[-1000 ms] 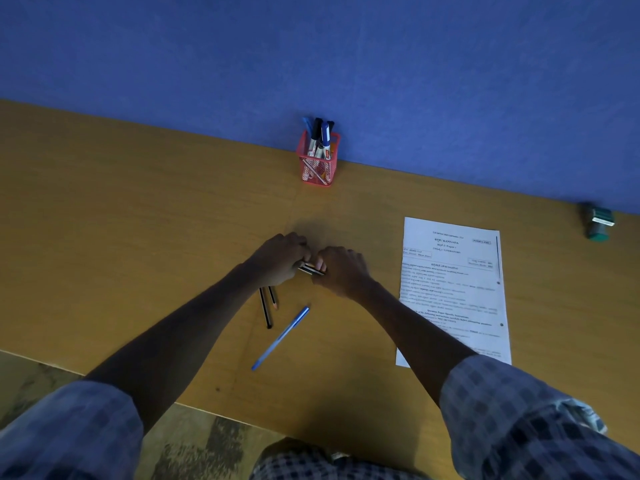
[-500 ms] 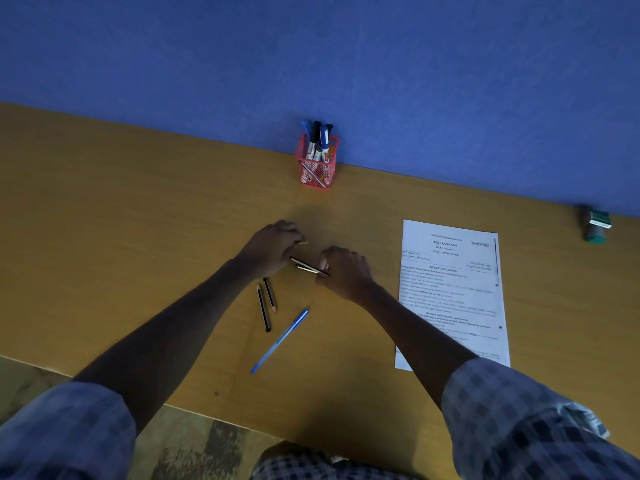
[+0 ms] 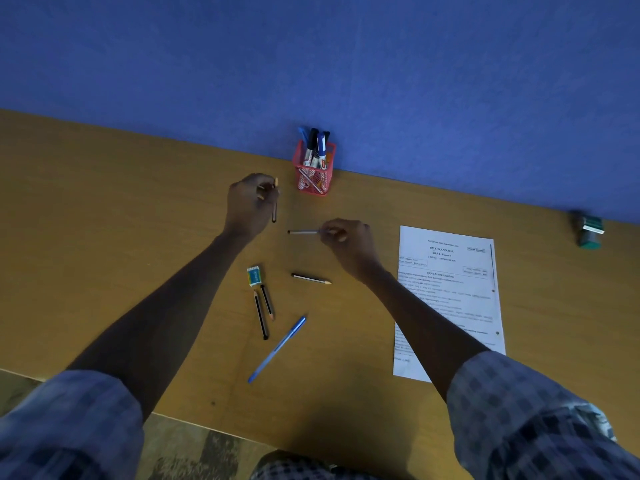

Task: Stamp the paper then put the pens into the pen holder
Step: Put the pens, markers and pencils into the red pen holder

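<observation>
My left hand (image 3: 250, 202) is closed around a dark pencil (image 3: 274, 206) held almost upright, just left of the red mesh pen holder (image 3: 313, 173), which stands against the blue wall with several markers in it. My right hand (image 3: 349, 245) pinches a grey pencil (image 3: 303, 232) that points left, in front of the holder. On the table lie another grey pencil (image 3: 311, 278), two dark pencils (image 3: 263, 311) and a blue pen (image 3: 277, 348). The printed paper (image 3: 450, 292) lies to the right, partly under my right forearm. The green stamp (image 3: 588, 230) sits far right by the wall.
A small blue and white eraser (image 3: 254, 275) lies beside the two dark pencils. The wooden table (image 3: 104, 237) ends at a near edge with patterned floor (image 3: 194, 448) below. The blue wall (image 3: 311, 64) runs along the table's far side.
Both hands have parted and lifted from the middle of the table. The left hand rose toward the pen holder with a pencil. An eraser and a grey pencil now show where the hands were.
</observation>
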A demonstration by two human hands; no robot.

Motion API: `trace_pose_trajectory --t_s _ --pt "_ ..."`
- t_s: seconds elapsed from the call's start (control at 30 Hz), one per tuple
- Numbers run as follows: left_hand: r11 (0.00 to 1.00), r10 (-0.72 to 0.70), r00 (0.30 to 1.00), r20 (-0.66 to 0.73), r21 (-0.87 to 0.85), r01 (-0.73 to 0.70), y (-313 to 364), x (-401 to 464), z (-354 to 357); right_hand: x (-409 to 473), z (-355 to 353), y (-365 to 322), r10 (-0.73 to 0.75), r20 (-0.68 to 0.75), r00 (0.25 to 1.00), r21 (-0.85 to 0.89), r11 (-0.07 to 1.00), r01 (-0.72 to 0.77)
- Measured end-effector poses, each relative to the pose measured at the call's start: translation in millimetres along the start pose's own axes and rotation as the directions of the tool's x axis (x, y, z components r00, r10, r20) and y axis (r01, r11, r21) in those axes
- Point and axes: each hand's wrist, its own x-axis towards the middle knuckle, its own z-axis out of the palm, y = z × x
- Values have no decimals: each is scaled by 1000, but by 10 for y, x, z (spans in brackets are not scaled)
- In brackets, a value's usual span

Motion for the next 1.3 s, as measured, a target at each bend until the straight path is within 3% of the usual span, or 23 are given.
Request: trace_pose_trajectory --t_s 0.2,0.43,0.7,1.0,1.3 --pt "996 20 997 -72 -81 -26 270 408 -32 392 -226 -213 59 -225 973 150 988 -25" --pt "992 49 991 -123 -109 -62 436 722 40 809 -413 -371 -9 -325 946 73 997 35" --pt "996 87 995 -50 -25 -88 332 842 198 1059 -363 -408 -86 -253 964 -235 972 25" --pt "993 43 992 121 103 -56 244 850 298 1209 -301 -431 -28 -211 977 -235 972 -22" --pt "985 16 999 44 169 -23 232 643 228 972 -258 -303 -2 -121 993 -263 964 -30"
